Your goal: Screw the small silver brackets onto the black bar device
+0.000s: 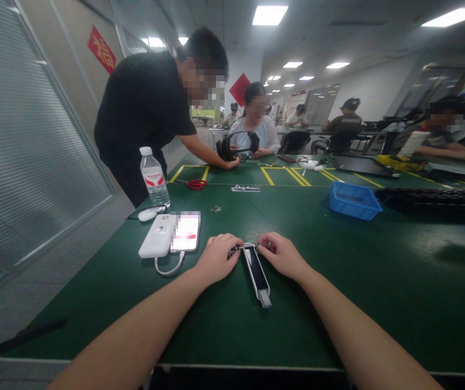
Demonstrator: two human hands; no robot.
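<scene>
Steadying white-framed device (258,273) from both sides, apparently; left hand (217,260) pinching small dark part (233,251); right hand (284,257) curled, grip unclear.

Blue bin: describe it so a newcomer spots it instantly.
On the green table, look beyond the right hand and to its right. An open bin with slanted walls sits beside a long black item. Its bright blue sets it apart.

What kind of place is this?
Probably an open-plan office or workshop: a green-topped workbench marked with yellow tape, a blue plastic parts bin, and rectangular white ceiling lights over people seated at further tables.
</scene>
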